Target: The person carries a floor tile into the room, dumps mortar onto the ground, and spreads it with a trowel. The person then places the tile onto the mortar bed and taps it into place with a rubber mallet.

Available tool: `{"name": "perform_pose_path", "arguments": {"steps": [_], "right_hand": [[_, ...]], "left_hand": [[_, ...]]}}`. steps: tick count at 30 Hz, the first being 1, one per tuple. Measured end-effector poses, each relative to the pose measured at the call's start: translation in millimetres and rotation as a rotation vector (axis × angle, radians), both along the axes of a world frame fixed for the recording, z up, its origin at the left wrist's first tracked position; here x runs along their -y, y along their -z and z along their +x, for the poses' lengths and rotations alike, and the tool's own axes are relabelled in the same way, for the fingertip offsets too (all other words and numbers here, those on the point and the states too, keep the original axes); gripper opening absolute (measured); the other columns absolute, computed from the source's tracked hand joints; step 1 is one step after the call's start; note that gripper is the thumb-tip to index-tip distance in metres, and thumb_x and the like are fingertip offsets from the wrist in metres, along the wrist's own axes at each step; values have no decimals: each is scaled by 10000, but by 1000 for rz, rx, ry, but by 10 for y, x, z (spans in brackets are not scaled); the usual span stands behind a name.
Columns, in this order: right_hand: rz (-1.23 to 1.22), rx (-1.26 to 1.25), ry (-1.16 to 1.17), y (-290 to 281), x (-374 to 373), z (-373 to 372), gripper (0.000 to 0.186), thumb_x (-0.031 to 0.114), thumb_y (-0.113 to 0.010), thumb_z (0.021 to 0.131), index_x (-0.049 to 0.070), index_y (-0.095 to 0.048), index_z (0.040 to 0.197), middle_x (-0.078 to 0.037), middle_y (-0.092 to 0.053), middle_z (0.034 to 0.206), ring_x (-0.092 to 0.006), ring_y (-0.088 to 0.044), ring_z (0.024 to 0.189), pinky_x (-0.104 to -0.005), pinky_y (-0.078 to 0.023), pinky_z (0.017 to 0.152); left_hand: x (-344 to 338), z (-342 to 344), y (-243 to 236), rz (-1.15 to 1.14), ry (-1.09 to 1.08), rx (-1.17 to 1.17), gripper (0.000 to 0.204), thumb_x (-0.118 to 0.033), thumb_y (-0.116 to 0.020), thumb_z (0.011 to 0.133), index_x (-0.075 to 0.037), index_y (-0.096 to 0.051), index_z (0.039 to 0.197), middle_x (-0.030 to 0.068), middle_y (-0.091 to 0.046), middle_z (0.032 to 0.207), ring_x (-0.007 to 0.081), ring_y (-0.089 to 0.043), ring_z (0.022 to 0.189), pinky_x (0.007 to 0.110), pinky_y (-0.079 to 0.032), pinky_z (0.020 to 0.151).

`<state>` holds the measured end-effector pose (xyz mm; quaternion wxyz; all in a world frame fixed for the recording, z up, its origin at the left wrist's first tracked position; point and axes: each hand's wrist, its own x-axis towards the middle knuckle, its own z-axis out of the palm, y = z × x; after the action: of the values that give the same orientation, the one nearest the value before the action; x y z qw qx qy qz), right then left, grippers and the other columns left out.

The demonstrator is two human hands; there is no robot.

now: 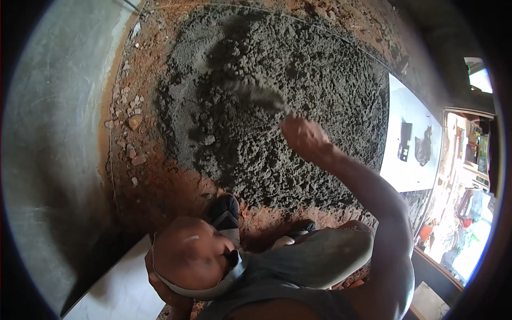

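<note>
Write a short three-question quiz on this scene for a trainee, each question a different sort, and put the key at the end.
1. Multiple choice: what does the right hand grip?
A) a broom
B) a trowel-like tool
C) a hose

2. True or false: reddish soil shows between the grey mortar and the smooth wall at the picture's left.

3. Fill in: the dark rectangular thing lies on a white slab toward the picture's ____ side.

Key: 1. B, its blade blurred; 2. True; 3. right.

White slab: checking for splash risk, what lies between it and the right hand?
In the head view, lumpy grey mortar lies between right hand and the slab.
</note>
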<state>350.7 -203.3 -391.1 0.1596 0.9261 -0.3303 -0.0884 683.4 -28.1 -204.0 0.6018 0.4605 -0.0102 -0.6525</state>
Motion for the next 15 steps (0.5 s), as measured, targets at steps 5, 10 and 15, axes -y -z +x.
{"name": "perform_pose_path", "arguments": {"steps": [5, 10, 15], "right_hand": [[520, 303, 299, -32, 577, -13, 61, 25, -431, 984, -22, -466, 1000, -178, -552, 860, -134, -541, 543, -216, -408, 311], [606, 611, 551, -47, 1257, -78, 232, 24, -387, 961, 90, -544, 803, -38, -539, 594, -85, -393, 373, -216, -342, 303], [-209, 29, 4, 133, 1925, -566, 90, 45, -509, 924, 81, -582, 888, -46, -582, 681, -74, -488, 458, -215, -402, 362]], "left_hand": [[-396, 109, 597, 113, -488, -131, 429, -431, -707, 728, -56, -679, 933, 119, -593, 707, 274, -558, 545, 376, -499, 572], [-77, -97, 51, 87, -278, -198, 394, -441, -711, 713, -87, -663, 879, 112, -587, 729, 255, -556, 606, 375, -487, 578], [1, -149, -46, 80, -269, -276, 362, -451, -716, 699, -119, -646, 825, 105, -580, 751, 237, -554, 667, 374, -474, 584]]}}
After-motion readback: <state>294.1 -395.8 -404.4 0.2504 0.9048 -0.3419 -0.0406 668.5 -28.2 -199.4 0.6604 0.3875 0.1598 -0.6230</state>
